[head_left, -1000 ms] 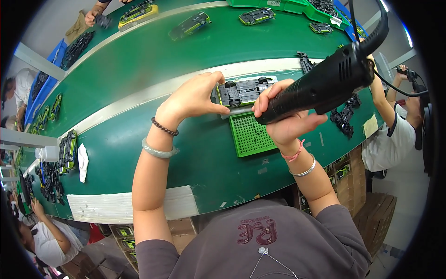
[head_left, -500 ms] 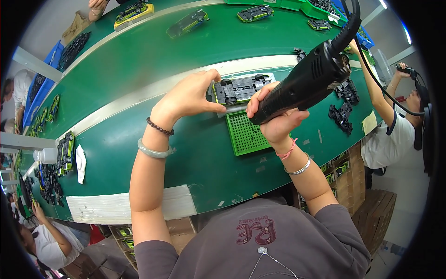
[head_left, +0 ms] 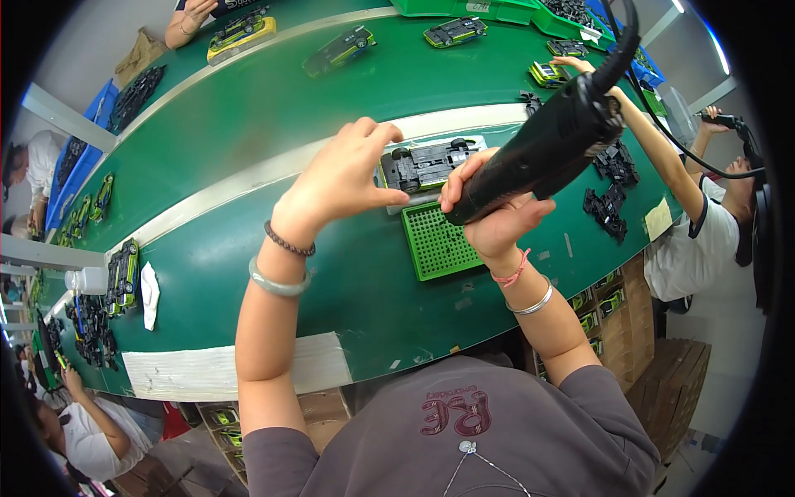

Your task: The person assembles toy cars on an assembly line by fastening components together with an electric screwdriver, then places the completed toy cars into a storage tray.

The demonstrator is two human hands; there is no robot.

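A toy car (head_left: 431, 163) lies wheels up in a pale holder in front of me, its black underside showing and a yellow-green body below. My left hand (head_left: 344, 170) is open at its left end, thumb and fingers spread apart around that end with nothing held. My right hand (head_left: 497, 211) is wrapped round a thick black electric screwdriver (head_left: 542, 141), which slants over the right end of the car and hides part of it. The tool's tip is hidden behind my hand. Just below the car sits a green perforated tray (head_left: 439, 244).
Black plastic parts (head_left: 609, 211) lie to the right. Along the far green surface are upturned toy cars (head_left: 455, 31) and green bins (head_left: 472, 8). A co-worker's hand (head_left: 573, 64) reaches to a yellow-green car (head_left: 548, 74). At left stand a car (head_left: 123, 277) and a white container (head_left: 87, 280).
My left hand's fingers have spread and lifted away from the car's end. The screwdriver stays nearly still. At the far right, a co-worker's hand has reached out with a yellow-green car.
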